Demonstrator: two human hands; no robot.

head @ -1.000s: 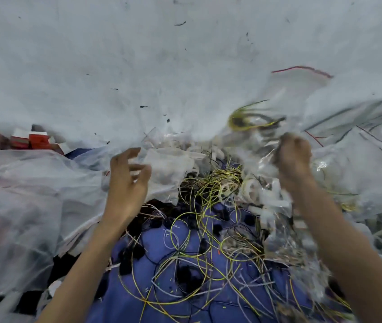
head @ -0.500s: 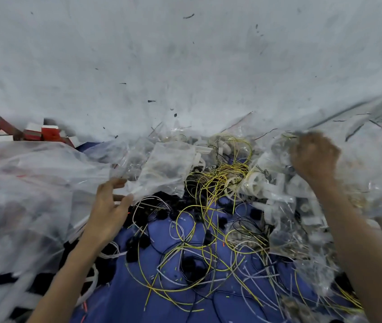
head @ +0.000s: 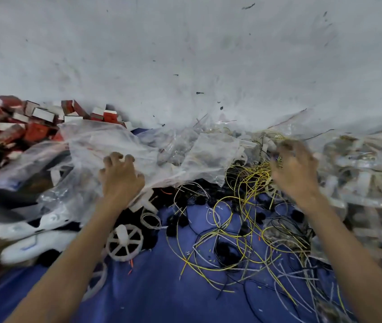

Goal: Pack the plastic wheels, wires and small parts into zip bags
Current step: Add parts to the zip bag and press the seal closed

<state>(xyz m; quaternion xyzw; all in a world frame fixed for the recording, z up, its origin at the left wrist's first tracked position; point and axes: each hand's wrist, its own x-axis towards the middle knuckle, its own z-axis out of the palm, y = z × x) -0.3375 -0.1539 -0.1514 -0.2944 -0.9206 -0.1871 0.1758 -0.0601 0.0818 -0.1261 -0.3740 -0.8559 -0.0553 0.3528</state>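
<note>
My left hand (head: 120, 176) lies on a heap of clear plastic bags (head: 106, 145), its fingers curled into the plastic and gripping it. My right hand (head: 294, 173) is blurred, with fingers spread, and hovers over the tangle of yellow wires (head: 243, 183); it holds nothing. An empty zip bag (head: 211, 155) lies between the hands. A white spoked plastic wheel (head: 124, 241) sits beside my left forearm. Small black parts (head: 225, 248) and thin white and black wires (head: 285, 271) are scattered on the blue cloth (head: 162, 292).
Red and white small boxes (head: 10, 129) are piled at the far left. Clear bags with parts inside (head: 360, 164) are stacked at the right. A pale grey wall (head: 185, 54) rises behind the pile. White plastic pieces (head: 33, 243) lie at the left front.
My right hand let go of the zip bag with yellow wires onto the right pile and has opened over the wires. My left hand went from the zip bag's edge onto the plastic heap.
</note>
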